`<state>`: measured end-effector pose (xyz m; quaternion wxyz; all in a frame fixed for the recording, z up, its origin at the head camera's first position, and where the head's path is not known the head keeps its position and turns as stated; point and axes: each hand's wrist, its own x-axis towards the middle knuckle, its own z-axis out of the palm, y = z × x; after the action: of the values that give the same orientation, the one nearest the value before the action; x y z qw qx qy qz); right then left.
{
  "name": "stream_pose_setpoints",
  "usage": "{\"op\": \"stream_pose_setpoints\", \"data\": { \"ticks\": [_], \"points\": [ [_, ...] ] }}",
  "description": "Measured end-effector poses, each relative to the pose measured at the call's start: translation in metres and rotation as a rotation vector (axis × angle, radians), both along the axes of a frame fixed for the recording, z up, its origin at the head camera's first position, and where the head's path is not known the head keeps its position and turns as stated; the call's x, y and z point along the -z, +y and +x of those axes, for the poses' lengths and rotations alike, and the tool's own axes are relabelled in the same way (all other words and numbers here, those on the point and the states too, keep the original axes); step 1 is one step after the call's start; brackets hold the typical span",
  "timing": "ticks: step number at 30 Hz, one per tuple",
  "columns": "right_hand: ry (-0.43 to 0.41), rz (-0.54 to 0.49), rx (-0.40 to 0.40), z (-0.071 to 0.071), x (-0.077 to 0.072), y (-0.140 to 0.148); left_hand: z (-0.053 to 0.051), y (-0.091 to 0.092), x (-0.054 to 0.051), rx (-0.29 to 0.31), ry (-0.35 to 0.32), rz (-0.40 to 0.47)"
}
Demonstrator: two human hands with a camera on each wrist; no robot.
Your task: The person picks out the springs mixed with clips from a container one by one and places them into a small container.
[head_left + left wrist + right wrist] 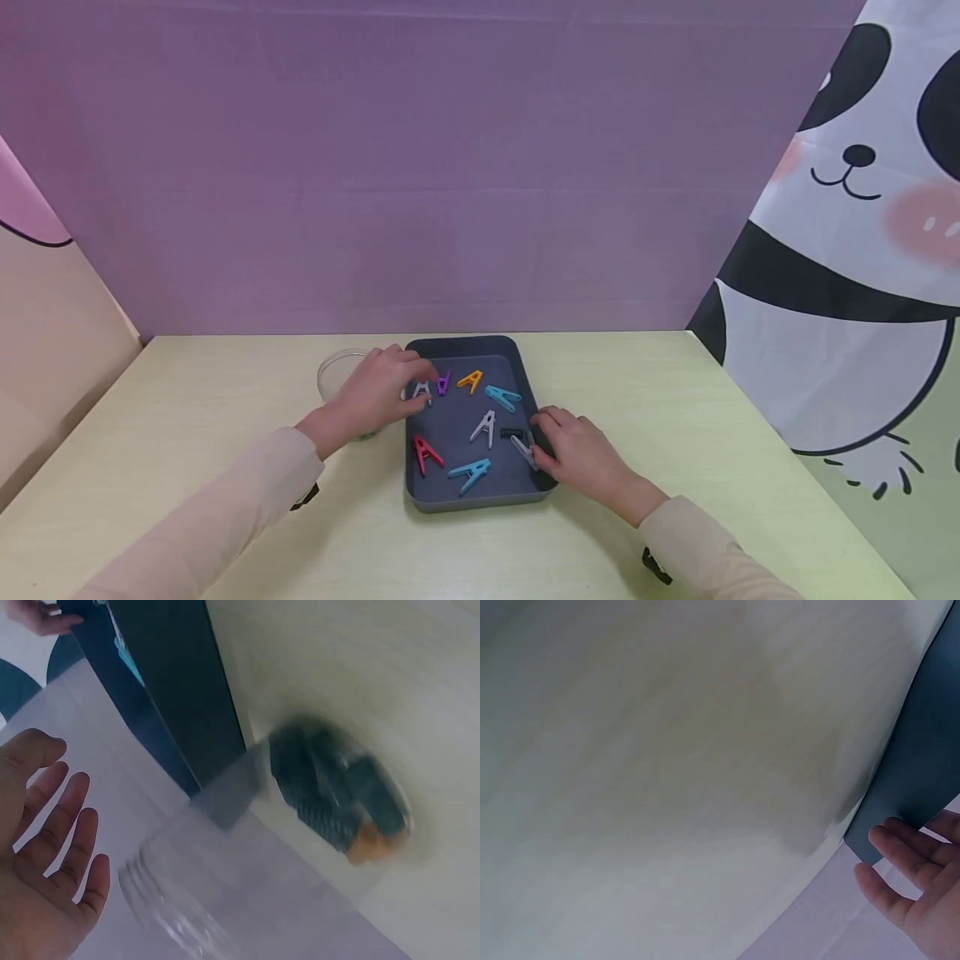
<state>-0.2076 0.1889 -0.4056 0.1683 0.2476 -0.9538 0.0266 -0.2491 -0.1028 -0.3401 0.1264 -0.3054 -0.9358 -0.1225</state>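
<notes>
Small plastic spring clips lie in a dark grey tray [460,492]. My left hand [384,385] reaches over the tray's left rim. Its thumb and fingers stand apart around a pale clip [422,389]; in the left wrist view they are loosely bent with nothing visibly gripped. My right hand [581,450] lies over the right rim, its fingertips touching the tray's outer wall [915,757]. A grey clip [522,451] is by its thumb, beside a black coiled piece [512,433]. Nearby are a white clip [483,428], a red clip [426,454] and a blue clip [471,474].
Left of the tray stands a clear jar [187,870], partly behind my left hand in the head view. Dark pieces [330,780] and an orange one [375,844] show at its bottom. Farther back in the tray lie purple [443,383], orange [471,381] and blue [502,397] clips.
</notes>
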Motion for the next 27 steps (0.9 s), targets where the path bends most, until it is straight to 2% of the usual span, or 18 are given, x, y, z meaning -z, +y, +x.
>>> {"op": "stream_pose_setpoints", "data": {
  "ticks": [5,14,22,27],
  "points": [
    [0.007,0.004,0.0,-0.001,0.001,0.0,0.001,0.014,0.008,0.039,-0.024,-0.034],
    [0.003,0.008,0.006,0.0,0.0,-0.001,0.003,0.038,0.023,0.108,-0.028,-0.07],
    [0.016,0.01,0.001,0.0,-0.001,0.0,0.002,0.06,0.033,0.126,-0.098,-0.062],
    [0.022,0.011,-0.008,0.0,-0.001,0.0,-0.002,0.07,0.037,0.16,-0.1,-0.04]
  ]
}}
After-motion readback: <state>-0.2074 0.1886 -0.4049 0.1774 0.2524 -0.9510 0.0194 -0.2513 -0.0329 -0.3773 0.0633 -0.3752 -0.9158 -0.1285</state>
